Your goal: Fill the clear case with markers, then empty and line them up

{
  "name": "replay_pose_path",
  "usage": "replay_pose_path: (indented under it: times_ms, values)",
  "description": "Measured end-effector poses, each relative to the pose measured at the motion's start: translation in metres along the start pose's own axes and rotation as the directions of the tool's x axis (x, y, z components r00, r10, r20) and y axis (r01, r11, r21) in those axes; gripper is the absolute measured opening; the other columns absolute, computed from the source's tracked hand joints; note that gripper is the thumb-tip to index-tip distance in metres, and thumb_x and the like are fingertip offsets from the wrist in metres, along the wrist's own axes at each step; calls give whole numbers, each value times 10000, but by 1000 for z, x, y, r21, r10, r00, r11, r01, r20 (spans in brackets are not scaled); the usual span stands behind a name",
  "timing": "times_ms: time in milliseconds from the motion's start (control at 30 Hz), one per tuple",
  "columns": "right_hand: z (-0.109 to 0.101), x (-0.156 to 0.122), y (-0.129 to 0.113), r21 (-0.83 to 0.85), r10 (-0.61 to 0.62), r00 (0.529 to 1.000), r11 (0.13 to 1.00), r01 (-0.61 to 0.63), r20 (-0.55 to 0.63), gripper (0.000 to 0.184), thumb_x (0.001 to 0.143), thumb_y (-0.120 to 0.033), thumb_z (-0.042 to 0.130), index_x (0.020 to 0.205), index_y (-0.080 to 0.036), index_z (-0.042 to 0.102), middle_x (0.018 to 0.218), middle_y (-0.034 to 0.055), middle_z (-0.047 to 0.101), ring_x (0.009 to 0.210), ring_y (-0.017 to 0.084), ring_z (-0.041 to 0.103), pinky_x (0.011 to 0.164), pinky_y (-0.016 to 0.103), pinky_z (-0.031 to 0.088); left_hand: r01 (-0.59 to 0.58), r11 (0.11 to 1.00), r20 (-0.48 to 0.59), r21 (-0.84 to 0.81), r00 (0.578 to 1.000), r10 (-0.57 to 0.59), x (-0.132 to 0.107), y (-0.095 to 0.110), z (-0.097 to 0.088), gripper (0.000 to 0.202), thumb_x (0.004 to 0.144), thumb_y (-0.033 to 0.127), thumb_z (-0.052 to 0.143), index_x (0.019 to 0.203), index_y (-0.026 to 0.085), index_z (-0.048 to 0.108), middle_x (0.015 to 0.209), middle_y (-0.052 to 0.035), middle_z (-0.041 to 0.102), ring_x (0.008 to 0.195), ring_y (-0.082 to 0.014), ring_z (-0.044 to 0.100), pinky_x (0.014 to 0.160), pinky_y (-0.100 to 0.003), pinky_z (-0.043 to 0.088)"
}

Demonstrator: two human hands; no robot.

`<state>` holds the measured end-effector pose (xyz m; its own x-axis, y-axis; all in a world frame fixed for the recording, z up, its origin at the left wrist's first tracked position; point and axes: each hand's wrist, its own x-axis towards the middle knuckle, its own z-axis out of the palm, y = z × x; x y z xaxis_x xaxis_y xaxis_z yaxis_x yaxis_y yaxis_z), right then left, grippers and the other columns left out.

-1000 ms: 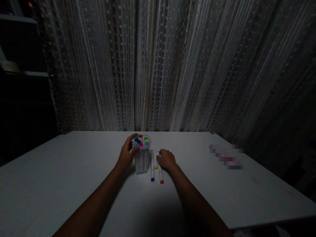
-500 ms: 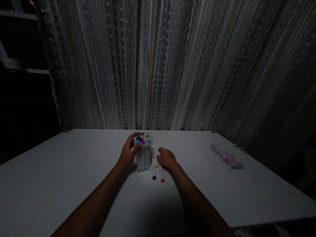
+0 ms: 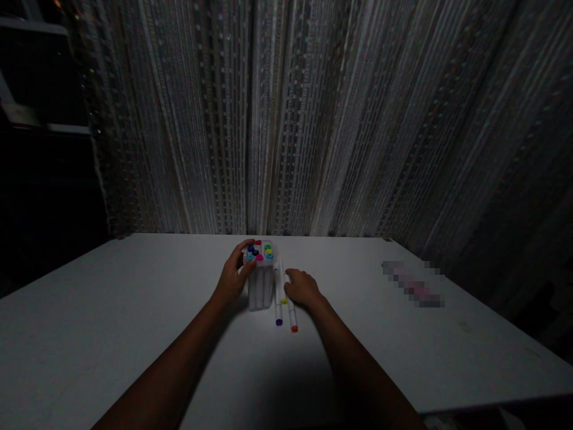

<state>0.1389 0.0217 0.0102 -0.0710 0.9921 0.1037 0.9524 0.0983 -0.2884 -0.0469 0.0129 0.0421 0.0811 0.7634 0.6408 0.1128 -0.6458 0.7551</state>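
A clear plastic marker case [image 3: 260, 289] stands upright on the white table, with several markers showing colored ends at its top. My left hand [image 3: 233, 275] is closed around the case's upper left side, thumb in front and fingers behind. Just right of the case lie loose white markers: one with a purple end [image 3: 279, 322], one with an orange end [image 3: 294, 328] and one with a yellow end [image 3: 283, 301]. My right hand [image 3: 303, 287] is closed over the upper part of the orange-ended marker, its fingers curled and partly hiding it.
The white table [image 3: 134, 310] spreads out on both sides. On its right lies a pixelated pinkish object [image 3: 414, 285]. A striped string curtain [image 3: 277, 119] hangs behind the back edge, and dark shelving [image 3: 45, 89] stands at the far left.
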Motion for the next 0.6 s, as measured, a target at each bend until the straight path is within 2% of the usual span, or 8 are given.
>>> replay_pose_path:
  times_ms: [167, 367, 600]
  values:
    - [0, 0, 0, -3, 4, 1000, 1000, -4, -9, 401, 755, -244, 429, 1137, -178, 529, 1053, 116, 618, 962, 250, 579, 764, 328, 411, 2, 1000, -3, -13, 1000, -2, 0, -3, 0, 562, 758, 528, 508, 1158, 141, 434, 1076, -101, 574, 981, -247, 545, 815, -337, 441]
    - [0, -1, -1, 17, 4, 1000, 1000, -4, -18, 396, 771, -390, 450, 1100, -189, 540, 1030, 110, 626, 949, 256, 581, 746, 329, 411, 0, 1000, -8, -21, 1000, 0, 0, -7, -1, 573, 765, 504, 516, 1194, 141, 403, 1090, -107, 566, 982, -244, 547, 822, -342, 440]
    - [-1, -2, -3, -6, 13, 1000, 1000, -13, -2, 403, 760, -359, 462, 1118, -190, 538, 1056, 98, 618, 978, 246, 567, 778, 324, 407, 14, 1000, 0, -24, 1000, -14, 0, -7, -1, 622, 767, 508, 511, 1229, 114, 377, 1120, -125, 557, 1008, -252, 540, 832, -354, 443]
